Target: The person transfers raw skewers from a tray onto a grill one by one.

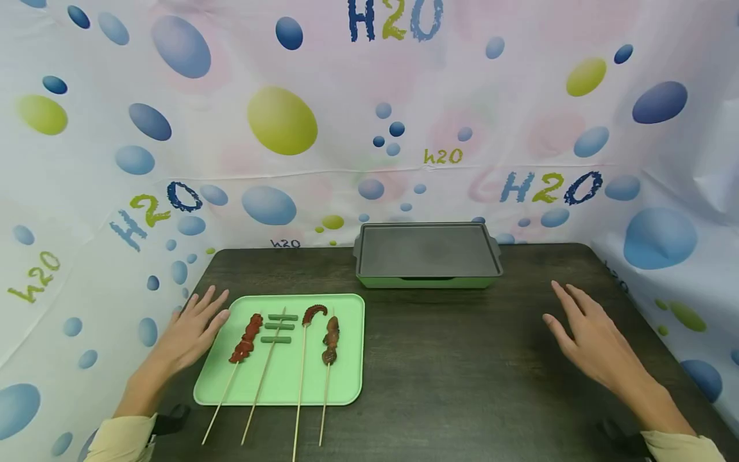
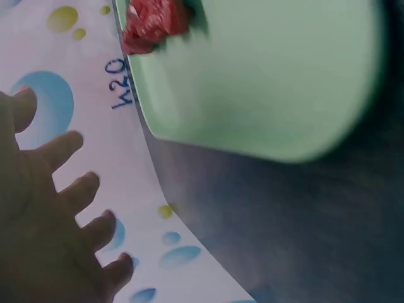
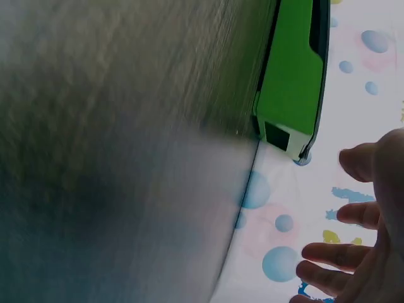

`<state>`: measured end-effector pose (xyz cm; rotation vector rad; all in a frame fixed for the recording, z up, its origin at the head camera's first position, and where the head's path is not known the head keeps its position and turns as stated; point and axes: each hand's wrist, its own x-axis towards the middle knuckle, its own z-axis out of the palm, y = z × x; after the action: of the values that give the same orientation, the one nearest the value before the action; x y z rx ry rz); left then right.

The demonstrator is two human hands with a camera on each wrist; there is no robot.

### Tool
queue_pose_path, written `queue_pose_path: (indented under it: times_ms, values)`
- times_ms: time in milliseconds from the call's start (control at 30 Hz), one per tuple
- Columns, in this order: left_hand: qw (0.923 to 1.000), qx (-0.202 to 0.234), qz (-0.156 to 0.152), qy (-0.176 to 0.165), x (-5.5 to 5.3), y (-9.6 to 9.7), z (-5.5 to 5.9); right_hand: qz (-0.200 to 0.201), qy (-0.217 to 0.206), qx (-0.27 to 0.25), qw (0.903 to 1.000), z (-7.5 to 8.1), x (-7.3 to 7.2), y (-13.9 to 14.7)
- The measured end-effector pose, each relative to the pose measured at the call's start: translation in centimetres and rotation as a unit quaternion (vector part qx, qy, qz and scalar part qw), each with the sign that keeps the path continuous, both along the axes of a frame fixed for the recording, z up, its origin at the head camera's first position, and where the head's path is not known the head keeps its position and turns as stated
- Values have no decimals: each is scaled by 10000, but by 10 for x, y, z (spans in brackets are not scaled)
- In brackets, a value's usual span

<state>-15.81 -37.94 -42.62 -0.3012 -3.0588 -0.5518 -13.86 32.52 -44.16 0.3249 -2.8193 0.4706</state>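
Observation:
My left hand (image 1: 193, 330), fingers spread and holding nothing, hovers by the left edge of a light green tray (image 1: 352, 350). On that tray lie skewers side by side: one of red meat chunks (image 1: 247, 338), one with green bean-like pieces (image 1: 277, 326), one with a curled, dark red tentacle (image 1: 314, 312), and one of brown pieces (image 1: 331, 340). Their sticks stick out past the tray's near edge. In the left wrist view the red meat (image 2: 154, 25) shows at the top. Over the table's right side my right hand (image 1: 600, 346) is held with fingers extended, gripping nothing.
A green electric griddle (image 1: 427, 282) with a flat dark grey plate stands at the back middle of the dark wooden table (image 1: 450, 359). Behind and beside the table hangs a white sheet (image 1: 346, 77) printed with coloured bubbles and H2O lettering.

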Motion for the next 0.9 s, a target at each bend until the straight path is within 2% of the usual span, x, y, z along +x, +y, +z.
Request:
queue_pose_path:
  times_ms: [100, 267, 400, 600, 700, 900]
  values:
    - [9993, 278, -157, -217, 3, -8, -4, -8, -261, -296, 9992, 0, 8, -4]
    - [9937, 920, -405, -497, 7, -23, -15, 114, -565, -752, 9955, 2, 19, -11]
    - [9909, 1117, -564, -490, 14, -34, -21, 232, -656, -999, 9926, 2, 27, -17]
    - [9845, 1413, -878, -549, 22, -46, -29, 282, -1161, -1370, 9833, 2, 37, -23]
    - [9829, 1471, -904, -642, 24, -49, -32, 313, -1285, -1419, 9810, 2, 41, -25]
    - [9814, 1554, -781, -815, 28, -52, -33, 449, -1247, -1626, 9778, 3, 43, -34]
